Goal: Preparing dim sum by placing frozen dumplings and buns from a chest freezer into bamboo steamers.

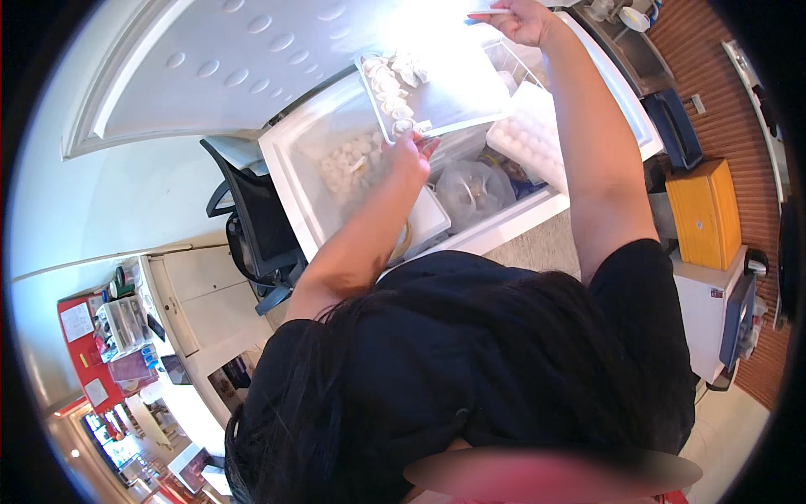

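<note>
A white tray (457,101) lies slanted over an open chest freezer (290,181). Folded dumplings (386,88) line its left side, and glare washes out its far part. My left hand (408,153) grips the tray's near left corner, its fingers curled at the rim beside the closest dumpling. Up at the far right, my right hand (525,23) is closed on a thin white object (491,12), whose kind the glare hides. Inside the freezer are many pale round pieces (340,168), a translucent plastic bag (474,193) and a white knobbly tray (529,134).
The freezer's raised lid (210,76) stands behind the opening. A black office chair (252,210) is close on the left. To the right are an orange box (705,214) on a white cabinet (701,311) and a sink (625,50).
</note>
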A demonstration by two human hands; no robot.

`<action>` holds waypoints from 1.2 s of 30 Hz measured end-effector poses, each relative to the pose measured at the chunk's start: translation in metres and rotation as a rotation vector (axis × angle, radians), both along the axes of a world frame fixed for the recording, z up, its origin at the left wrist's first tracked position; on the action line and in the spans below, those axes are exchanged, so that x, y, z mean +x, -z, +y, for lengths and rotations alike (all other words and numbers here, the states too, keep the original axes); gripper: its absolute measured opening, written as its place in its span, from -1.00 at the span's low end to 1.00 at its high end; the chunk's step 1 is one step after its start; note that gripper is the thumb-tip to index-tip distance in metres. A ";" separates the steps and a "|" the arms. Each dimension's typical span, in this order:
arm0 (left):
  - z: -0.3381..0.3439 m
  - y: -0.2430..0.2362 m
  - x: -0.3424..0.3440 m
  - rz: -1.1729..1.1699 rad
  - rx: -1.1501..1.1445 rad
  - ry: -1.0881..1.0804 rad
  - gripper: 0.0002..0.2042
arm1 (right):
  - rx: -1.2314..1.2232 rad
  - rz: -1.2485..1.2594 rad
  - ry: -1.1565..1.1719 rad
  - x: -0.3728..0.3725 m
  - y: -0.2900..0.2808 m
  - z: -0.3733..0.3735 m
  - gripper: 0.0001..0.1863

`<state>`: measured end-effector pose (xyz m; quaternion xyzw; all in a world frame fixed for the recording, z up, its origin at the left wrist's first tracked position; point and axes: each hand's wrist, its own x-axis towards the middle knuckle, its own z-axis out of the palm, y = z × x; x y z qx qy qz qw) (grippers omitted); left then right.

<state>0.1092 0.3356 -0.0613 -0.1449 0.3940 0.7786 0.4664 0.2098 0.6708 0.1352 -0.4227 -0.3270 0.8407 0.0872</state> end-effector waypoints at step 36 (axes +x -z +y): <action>-0.031 -0.025 -0.005 1.005 -0.411 0.451 -0.48 | 1.393 -0.845 0.139 0.076 0.179 -0.105 -0.55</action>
